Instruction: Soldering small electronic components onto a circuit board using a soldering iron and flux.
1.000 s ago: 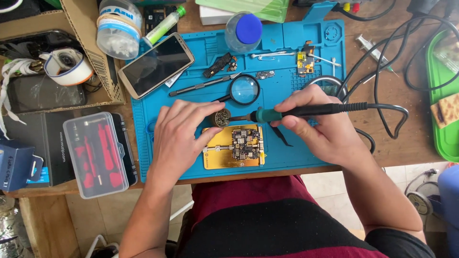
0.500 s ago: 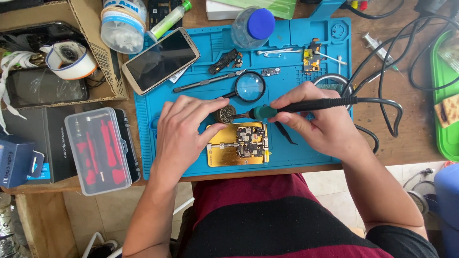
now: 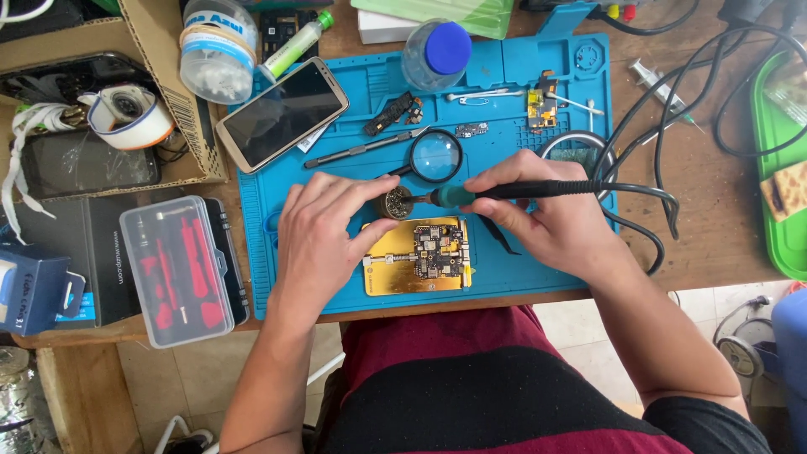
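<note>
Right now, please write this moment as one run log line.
left hand: steadies small round tin | right hand: holds soldering iron, tip at tin | circuit board: on gold holder

The work mat (image 3: 277, 189) is bright blue, the circuit-board holder (image 3: 395, 265) golden yellow, and the soldering iron (image 3: 504, 192) black with a teal collar; the screwdriver case (image 3: 178, 271) is clear over red tools, the bottle cap (image 3: 446, 47) deep blue, the tray (image 3: 777, 181) vivid green, and the person's shirt (image 3: 504, 387) maroon with a broad black stripe

Blue mat (image 3: 513, 269) on wooden bench (image 3: 723, 219)
</note>
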